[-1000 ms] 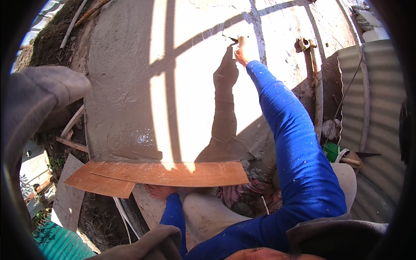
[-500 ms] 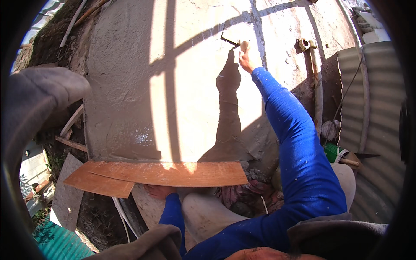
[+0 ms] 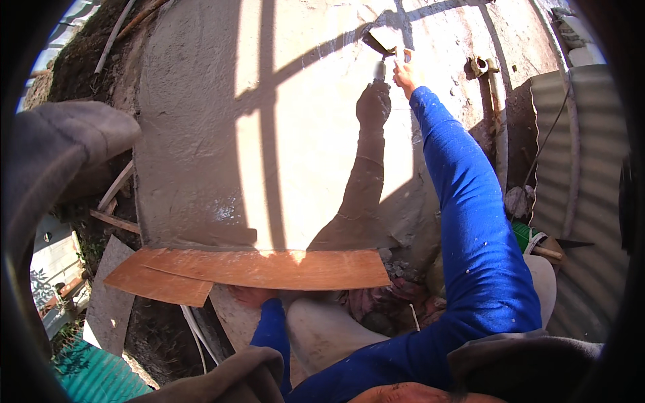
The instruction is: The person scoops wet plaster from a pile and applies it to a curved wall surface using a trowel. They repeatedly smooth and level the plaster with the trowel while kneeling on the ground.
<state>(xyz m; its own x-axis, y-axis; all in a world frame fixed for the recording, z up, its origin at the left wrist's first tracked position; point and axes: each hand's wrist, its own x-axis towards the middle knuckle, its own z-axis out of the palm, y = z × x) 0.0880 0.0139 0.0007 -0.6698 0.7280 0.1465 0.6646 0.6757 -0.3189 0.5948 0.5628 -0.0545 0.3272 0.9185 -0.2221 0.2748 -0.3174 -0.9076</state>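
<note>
My right hand (image 3: 406, 75), at the end of a blue sleeve, grips a trowel (image 3: 379, 44) at the far part of the wet grey cement surface (image 3: 188, 134); sunlight and shadow bands cross it. Along the near edge of the cement lies an orange-brown plywood strip (image 3: 289, 265) with an overlapping shorter piece at its left. My left hand (image 3: 252, 297) is against the underside of this strip, its fingers mostly hidden by it.
Corrugated metal sheet (image 3: 571, 174) stands at the right, beside pipes (image 3: 499, 134) and a green container (image 3: 521, 235). At the left are dug soil (image 3: 80, 60), wooden battens (image 3: 114, 221), a grey board (image 3: 114, 295) and teal corrugated sheet (image 3: 101, 369).
My right hand with the trowel dipped toward me, then moved forward and to the right, and the trowel blade has turned. My left hand and the plywood show little change.
</note>
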